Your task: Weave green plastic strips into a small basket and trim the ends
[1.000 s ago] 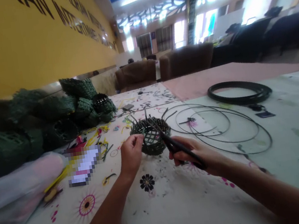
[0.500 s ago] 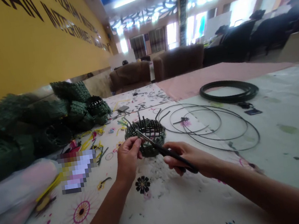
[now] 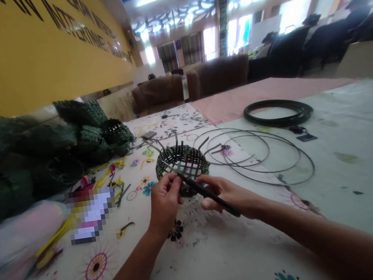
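Observation:
A small dark green woven basket [image 3: 196, 159] sits in front of me, its mouth tilted partly towards me. Several loose strip ends stick out from its far rim. My left hand [image 3: 165, 197] is closed at the near rim, thumb and fingers pinching the basket's edge; the exact strip between them is hidden. Black-handled scissors [image 3: 210, 196] are in my right hand [image 3: 230, 196], fingers wrapped round the handles. Their blades point up and left, crossing the near rim just above my left fingertips. Whether the blades are parted I cannot tell.
Dark green woven pieces [image 3: 79, 123] are heaped at the left, beside a plastic bag [image 3: 18, 235] and a blurred-out flat object [image 3: 94, 217]. Loose wire-like loops [image 3: 273, 157] and a thick dark coil [image 3: 279, 114] lie right. Brown chairs [image 3: 219, 76] stand behind the table.
The basket has tipped so more of its inside faces me. Both hands have stayed close to its near rim, the scissors shifting slightly. The whole view has swung a little to the right.

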{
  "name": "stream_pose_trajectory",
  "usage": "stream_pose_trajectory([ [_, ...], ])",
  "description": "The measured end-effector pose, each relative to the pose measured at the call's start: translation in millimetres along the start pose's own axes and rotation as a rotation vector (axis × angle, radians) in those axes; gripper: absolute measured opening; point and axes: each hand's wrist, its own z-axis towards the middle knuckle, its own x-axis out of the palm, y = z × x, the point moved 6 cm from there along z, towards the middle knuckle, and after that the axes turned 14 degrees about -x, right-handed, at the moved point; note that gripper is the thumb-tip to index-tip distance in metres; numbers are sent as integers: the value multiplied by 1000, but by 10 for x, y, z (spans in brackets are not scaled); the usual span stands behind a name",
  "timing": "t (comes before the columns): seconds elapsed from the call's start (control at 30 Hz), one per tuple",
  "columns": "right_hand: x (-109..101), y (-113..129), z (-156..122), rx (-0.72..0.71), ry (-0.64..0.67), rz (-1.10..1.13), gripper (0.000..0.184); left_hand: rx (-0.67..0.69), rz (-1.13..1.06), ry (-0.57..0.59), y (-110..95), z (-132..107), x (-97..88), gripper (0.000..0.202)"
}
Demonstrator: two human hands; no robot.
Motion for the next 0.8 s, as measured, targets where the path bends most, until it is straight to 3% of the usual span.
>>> stream_pose_trajectory([
  [0.23,25,-74,17,-66,-47,72,47,0,-37,-25,15,-25,13,21],
  [0.47,35,-119,-13,-2,-56,64,43,32,1,-41,-7,-30,8,22],
  [0.7,-135,43,12,29,-25,-19,44,37,-22,-52,64,46,-44,21],
  [0.8,-206,168,7,-88,-94,-119,45,55,-85,-91,116,147,-154,19],
])
